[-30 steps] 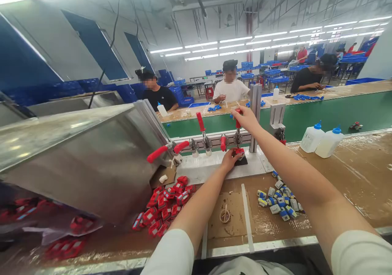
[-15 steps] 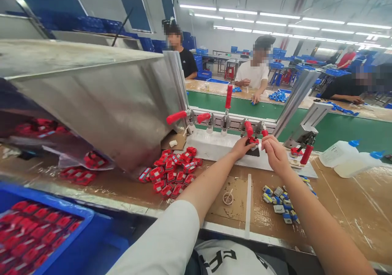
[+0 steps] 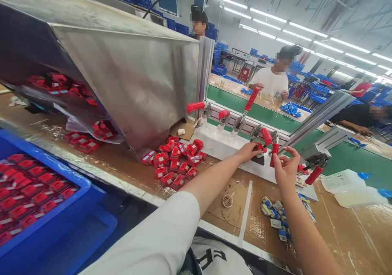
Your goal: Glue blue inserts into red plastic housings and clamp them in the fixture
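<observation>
Red toggle-clamp handle (image 3: 273, 154) is being worked by the right hand (image 3: 286, 169): thumb and fingertips are sitting on or just beside it, the other fingers spread open, so it reads as a loose pinch, not a full wrap. I can't tell whether it is actually squeezing. Left hand (image 3: 251, 151) is reaching to the small red part (image 3: 261, 147) sitting on the dark pad of the white fixture plate (image 3: 220, 144), fingers curled onto it and holding it in place under the clamp.

Step, as I read it: seating one part in the fixture station and operating the clamp over it. The next move calls for keeping the part square on the pad while the handle swings, and getting the left fingertips clear of the clamp foot.

Pose: both forearms are extending forward and up from the body, left arm crossing the bench edge, right wrist cocked back with the palm facing the fixture.

Nearby: pile of red parts (image 3: 176, 163) at the mouth of the steel chute (image 3: 128, 75), grey-blue parts (image 3: 278, 216) under the right forearm, blue bin (image 3: 92, 222) at lower left, other clamp handles (image 3: 196, 107) along the rail. People are working across the green conveyor (image 3: 260, 112).
</observation>
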`<control>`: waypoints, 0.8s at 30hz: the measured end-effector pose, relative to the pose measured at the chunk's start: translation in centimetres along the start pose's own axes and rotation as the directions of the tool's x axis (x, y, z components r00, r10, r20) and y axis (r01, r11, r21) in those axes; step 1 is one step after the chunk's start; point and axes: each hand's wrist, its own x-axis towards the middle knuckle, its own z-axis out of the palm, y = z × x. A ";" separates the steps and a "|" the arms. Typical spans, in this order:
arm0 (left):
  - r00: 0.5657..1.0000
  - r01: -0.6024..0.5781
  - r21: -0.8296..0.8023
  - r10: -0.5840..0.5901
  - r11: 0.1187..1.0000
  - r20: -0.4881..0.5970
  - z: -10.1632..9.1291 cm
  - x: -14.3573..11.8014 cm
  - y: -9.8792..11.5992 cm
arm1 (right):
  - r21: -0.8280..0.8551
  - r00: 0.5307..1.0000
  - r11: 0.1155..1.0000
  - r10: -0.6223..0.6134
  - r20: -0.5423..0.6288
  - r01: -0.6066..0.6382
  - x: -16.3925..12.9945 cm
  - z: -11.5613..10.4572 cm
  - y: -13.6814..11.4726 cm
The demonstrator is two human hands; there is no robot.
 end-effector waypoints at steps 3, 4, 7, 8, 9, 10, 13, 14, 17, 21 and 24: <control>1.000 0.002 0.002 -0.002 1.000 0.012 0.0 0.1 0.0 | 0.019 0.969 0.969 0.245 0.041 -0.246 0.9 0.0 0.0; 1.000 0.005 0.003 -0.005 1.000 0.015 0.0 0.1 0.0 | 0.010 0.947 0.954 0.296 0.124 -0.299 1.2 0.0 0.0; 1.000 0.011 0.011 -0.011 1.000 0.025 0.0 0.1 -0.1 | -0.004 0.885 0.938 0.328 0.330 -0.346 1.5 0.1 0.1; 0.999 0.014 0.015 -0.014 1.000 0.029 0.0 0.0 -0.1 | -0.015 0.877 0.944 0.313 0.364 -0.330 1.3 0.1 0.2; 0.999 0.017 0.022 -0.018 1.000 0.034 -0.1 0.0 -0.1 | -0.042 0.877 0.953 0.292 0.381 -0.299 1.2 0.3 0.3; 0.999 0.020 0.032 -0.021 0.999 0.040 -0.2 -0.1 0.0 | -0.095 0.882 0.962 0.274 0.383 -0.257 1.0 0.4 0.5; 0.998 0.033 0.089 -0.038 0.995 0.057 -0.4 -0.3 0.6 | -0.400 0.899 0.909 0.271 0.343 -0.121 0.5 1.3 1.1; 0.997 0.037 0.118 -0.044 0.992 0.063 -0.6 -0.4 1.1 | -0.514 0.893 0.853 0.301 0.336 -0.094 0.4 1.7 1.2; 0.994 0.048 0.237 -0.071 0.970 0.089 -0.9 -0.9 3.3 | -0.738 0.843 0.674 0.420 0.335 -0.043 0.8 2.5 1.0; 0.979 0.082 0.480 -0.161 0.874 0.126 -2.8 -3.3 7.0 | -0.844 0.794 0.531 0.478 0.377 0.081 1.3 1.5 -1.2; 0.950 0.114 0.680 -0.279 0.725 0.139 -7.0 -7.1 9.0 | -0.827 0.796 0.543 0.432 0.424 0.145 -0.3 -0.1 -3.5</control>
